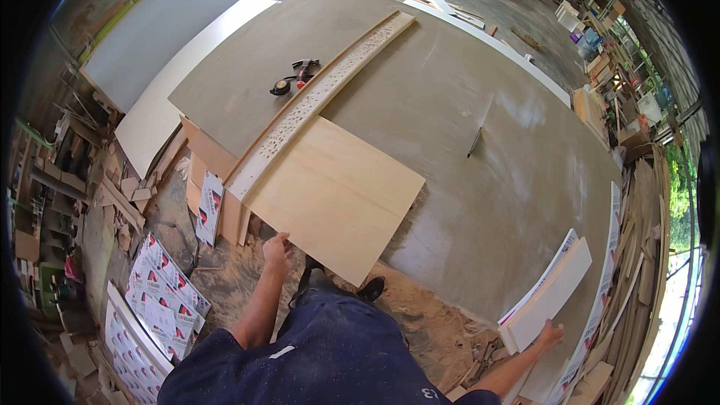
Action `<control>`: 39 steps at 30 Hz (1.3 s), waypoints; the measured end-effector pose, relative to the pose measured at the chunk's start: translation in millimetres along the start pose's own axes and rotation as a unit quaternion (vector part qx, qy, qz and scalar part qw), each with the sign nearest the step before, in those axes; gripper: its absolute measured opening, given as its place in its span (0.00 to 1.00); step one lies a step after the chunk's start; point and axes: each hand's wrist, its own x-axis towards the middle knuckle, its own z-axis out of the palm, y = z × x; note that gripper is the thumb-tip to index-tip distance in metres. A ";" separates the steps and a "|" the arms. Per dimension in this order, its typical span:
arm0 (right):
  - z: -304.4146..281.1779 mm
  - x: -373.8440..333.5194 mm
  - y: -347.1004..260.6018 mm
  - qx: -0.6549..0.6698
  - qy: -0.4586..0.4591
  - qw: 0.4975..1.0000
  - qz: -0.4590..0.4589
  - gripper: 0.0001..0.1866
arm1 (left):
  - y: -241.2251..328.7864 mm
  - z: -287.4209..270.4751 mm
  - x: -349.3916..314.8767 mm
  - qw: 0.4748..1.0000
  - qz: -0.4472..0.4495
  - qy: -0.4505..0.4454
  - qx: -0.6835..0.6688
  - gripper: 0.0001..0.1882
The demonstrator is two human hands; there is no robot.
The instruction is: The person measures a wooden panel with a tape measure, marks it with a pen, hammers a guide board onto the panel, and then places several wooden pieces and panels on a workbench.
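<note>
A pale plywood sheet [337, 191] lies on the large grey-brown tabletop [435, 97], its near corner jutting past the edge. My left hand [277, 252] is at the sheet's near left edge, fingers curled and closed against it. Over on the right, a small stack of narrow white boards [551, 292] rests near the tabletop's edge. My right hand [549, 336] has its fingers closed on the near right end of that stack; part of the grip is hidden. Along the plywood's far left side runs a long, light wooden strip [289, 112] dotted with many small pieces.
A black and red tool [304, 73] and a round black tape measure [280, 88] lie beyond the strip. A thin dark pen-like thing [474, 142] is on the tabletop. Printed white panels [165, 292] lean at the lower left. Wood offcuts [637, 255] are piled along the right.
</note>
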 end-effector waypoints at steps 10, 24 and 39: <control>-7.1 -403.9 -234.8 0.485 -0.594 0.642 -0.009 0.22 | 1.5 -3.2 32.2 0.987 -0.057 -0.147 0.006 0.16; -151.2 -493.7 -310.1 0.559 -0.567 0.602 0.062 0.37 | 140.9 -41.5 -106.6 0.898 0.209 -0.386 0.017 0.19; -229.3 -632.9 -379.7 0.323 -0.851 0.317 -0.267 0.15 | 255.2 -215.0 -187.5 0.864 0.378 0.329 -0.057 0.13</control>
